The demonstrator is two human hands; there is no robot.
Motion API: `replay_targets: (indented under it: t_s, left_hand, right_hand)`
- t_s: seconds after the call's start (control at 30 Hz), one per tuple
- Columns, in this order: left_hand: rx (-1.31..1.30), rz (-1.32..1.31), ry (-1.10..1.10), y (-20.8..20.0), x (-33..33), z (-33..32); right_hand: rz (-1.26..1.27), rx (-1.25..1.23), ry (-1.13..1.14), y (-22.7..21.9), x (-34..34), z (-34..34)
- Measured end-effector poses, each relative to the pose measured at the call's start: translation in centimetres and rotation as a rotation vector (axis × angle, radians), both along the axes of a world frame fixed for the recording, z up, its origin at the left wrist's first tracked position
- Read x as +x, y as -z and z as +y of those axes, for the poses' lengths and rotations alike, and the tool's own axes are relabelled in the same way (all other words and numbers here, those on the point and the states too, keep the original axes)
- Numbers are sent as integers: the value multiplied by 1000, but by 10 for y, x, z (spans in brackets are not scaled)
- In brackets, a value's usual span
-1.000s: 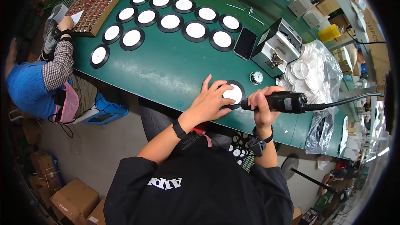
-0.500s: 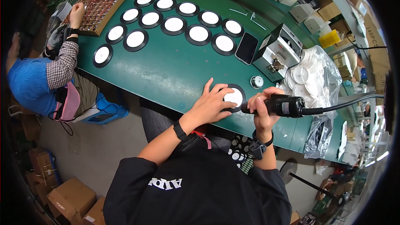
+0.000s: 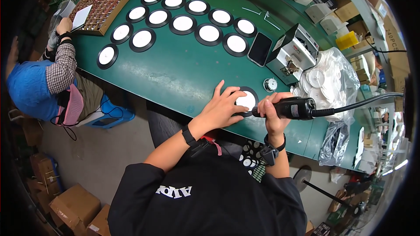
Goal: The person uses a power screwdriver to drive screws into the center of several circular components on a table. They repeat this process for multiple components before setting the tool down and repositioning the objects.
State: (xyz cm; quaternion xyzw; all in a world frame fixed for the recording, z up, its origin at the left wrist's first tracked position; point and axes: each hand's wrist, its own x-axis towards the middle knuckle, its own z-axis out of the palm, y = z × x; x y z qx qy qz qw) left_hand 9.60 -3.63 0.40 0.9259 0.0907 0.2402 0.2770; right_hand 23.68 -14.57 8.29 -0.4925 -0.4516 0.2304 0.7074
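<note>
A round black-rimmed disc with a white centre (image 3: 246, 99) lies flat near the table's front edge. My left hand (image 3: 222, 108) rests on its left side, fingers spread over the rim and white face. In my right hand (image 3: 276, 116) is a black electric screwdriver (image 3: 295, 108), held almost level with its cable running off to the right. Its tip end points left at the disc's near right edge; whether it touches cannot be made out. Just beyond my right hand sits a small round silver metal part (image 3: 270, 85).
Several similar discs (image 3: 183, 25) lie in rows at the back of the green table (image 3: 162, 76). A phone (image 3: 260, 50), a box-shaped machine (image 3: 292, 56) and a plastic bag of white discs (image 3: 321, 78) stand right. Left, a co-worker's hand (image 3: 64, 25) is beside a compartment tray (image 3: 107, 6).
The screwdriver's rear end has shifted slightly left and up with my right hand. My left hand stays on the disc. The co-worker's hand has drawn back from the tray, where a white card now shows.
</note>
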Motion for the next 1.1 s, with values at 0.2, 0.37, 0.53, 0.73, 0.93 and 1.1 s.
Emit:
replay_targets:
  t_s: [0.2,0.37,0.53,0.73,0.93,1.1]
  left_hand:
    - [-3,30,13,-3,1,0]
    - [-2,40,12,-1,0,0]
    - [-3,-13,8,-1,0,-3]
    - [12,-15,24,2,-1,1]
    - [6,-6,17,1,-2,0]
    - [-35,-32,34,-6,-3,0]
  right_hand:
    - [57,70,-16,6,4,-6]
    - [3,125,46,-5,14,-9]
    - [-60,275,267,-61,60,18]
    - [-114,246,442,-80,145,66]
    - [-83,171,418,-63,154,64]
    - [26,190,267,-45,78,20]
